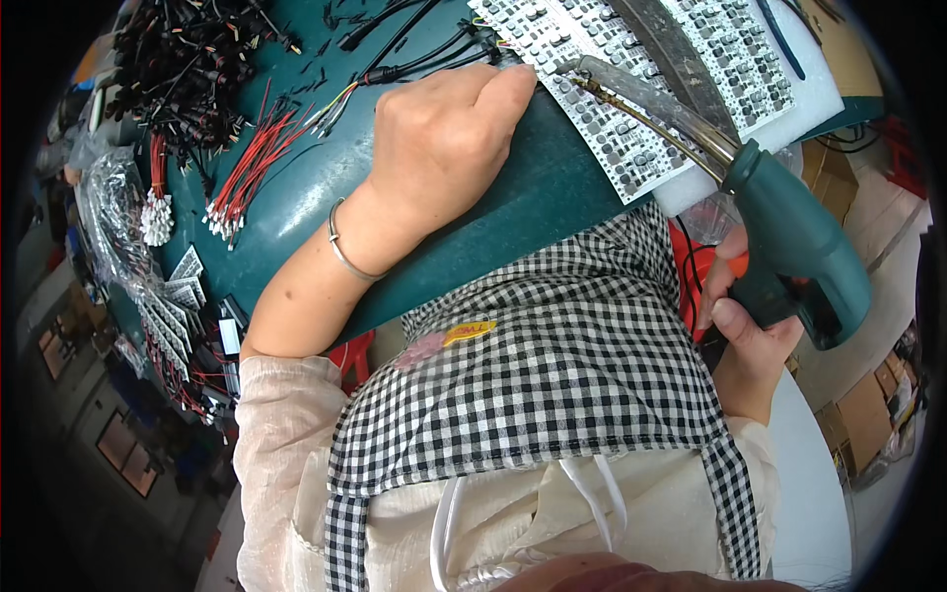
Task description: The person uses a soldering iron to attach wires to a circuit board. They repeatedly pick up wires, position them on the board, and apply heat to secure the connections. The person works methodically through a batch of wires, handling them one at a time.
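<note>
Head view, from the left: a bunch of red wires lies on the green bench. Next, a black cable runs just beyond the left hand; its grip is curled with fingertips hidden, so whether it pinches anything cannot be told. Right of that hand, the white circuit-board sheet lies on a foam pad. The soldering gun reaches over the sheet, tip near the left hand, its green handle inside the right hand's closed grip.
</note>
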A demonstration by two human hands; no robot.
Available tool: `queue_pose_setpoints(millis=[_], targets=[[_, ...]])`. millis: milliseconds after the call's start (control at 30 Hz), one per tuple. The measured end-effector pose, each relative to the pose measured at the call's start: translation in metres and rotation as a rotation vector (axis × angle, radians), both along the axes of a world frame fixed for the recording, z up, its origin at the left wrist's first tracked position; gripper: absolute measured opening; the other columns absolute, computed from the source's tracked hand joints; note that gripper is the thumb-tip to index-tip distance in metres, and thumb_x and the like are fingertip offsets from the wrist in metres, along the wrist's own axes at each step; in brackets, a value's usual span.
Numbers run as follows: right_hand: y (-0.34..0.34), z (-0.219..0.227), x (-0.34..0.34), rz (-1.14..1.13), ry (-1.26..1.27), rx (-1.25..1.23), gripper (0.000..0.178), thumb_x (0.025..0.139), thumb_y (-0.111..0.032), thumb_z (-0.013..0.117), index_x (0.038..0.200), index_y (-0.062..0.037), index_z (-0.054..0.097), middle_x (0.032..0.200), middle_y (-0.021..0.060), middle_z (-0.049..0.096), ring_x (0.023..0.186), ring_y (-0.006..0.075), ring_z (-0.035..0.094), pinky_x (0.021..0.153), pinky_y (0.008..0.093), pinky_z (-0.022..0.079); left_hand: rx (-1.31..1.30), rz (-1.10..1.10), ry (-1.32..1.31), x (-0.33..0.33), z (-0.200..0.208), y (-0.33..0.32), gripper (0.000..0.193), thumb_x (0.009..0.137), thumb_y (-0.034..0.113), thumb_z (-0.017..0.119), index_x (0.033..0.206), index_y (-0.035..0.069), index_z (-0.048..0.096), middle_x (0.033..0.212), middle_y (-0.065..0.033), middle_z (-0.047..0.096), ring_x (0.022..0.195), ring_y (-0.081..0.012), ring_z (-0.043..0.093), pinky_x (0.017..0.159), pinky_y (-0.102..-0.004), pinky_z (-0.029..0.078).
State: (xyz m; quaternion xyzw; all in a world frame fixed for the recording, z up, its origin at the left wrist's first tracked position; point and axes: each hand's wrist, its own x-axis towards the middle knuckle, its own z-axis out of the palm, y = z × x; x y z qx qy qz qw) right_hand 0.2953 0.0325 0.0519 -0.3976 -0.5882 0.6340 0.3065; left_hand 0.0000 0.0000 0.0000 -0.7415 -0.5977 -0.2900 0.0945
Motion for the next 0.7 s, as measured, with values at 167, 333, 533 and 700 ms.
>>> queue_pose_setpoints(millis=[167, 333, 533, 700], targets=[[0.002, 0.003, 0.000, 0.017, 0.000, -0.001, 0.068, 0.071, -0.010, 0.079, 0.125, 0.0079, 0.043, 0.099, 0.0143, 0.055, 0.053, 0.0126, 0.052, 0.044, 0.0223, 0.043, 0.027, 0.048, -0.048, 0.007, -0.001, 0.002, 0.015, 0.074, 0.004, 0.075, 0.082, 0.007, 0.063, 0.063, -0.0047, 0.060, 0.050, -0.0200, 0.058, 0.046, -0.0292, 0.045], [0.001, 0.015, -0.009, -0.009, 0.004, -0.072, 0.045, 0.072, -0.010, 0.078, 0.109, 0.0051, 0.057, 0.067, 0.0041, 0.057, 0.058, 0.0101, 0.050, 0.056, 0.0220, 0.038, -0.119, 0.105, -0.257, 0.010, 0.005, 0.002, 0.016, 0.076, 0.006, 0.076, 0.089, 0.003, 0.066, 0.069, -0.0049, 0.066, 0.057, -0.0147, 0.063, 0.052, -0.0245, 0.049], [0.005, 0.000, 0.006, 0.029, 0.076, 0.024, 0.068, 0.072, -0.009, 0.078, 0.126, 0.0090, 0.040, 0.108, 0.0190, 0.053, 0.051, 0.0139, 0.052, 0.041, 0.0237, 0.045, -0.411, 0.210, -0.714, 0.000, 0.016, 0.004, 0.018, 0.081, 0.010, 0.075, 0.094, 0.000, 0.069, 0.078, -0.0038, 0.070, 0.072, -0.0070, 0.064, 0.065, -0.0206, 0.052], [0.008, -0.002, 0.006, 0.065, 0.066, 0.085, 0.065, 0.073, -0.008, 0.077, 0.124, 0.0096, 0.040, 0.107, 0.0187, 0.053, 0.051, 0.0139, 0.053, 0.041, 0.0238, 0.045, -0.308, 0.207, -0.725, 0.008, 0.009, 0.005, 0.013, 0.080, 0.009, 0.075, 0.087, 0.000, 0.069, 0.073, -0.0014, 0.069, 0.066, -0.0040, 0.062, 0.061, -0.0176, 0.049]])
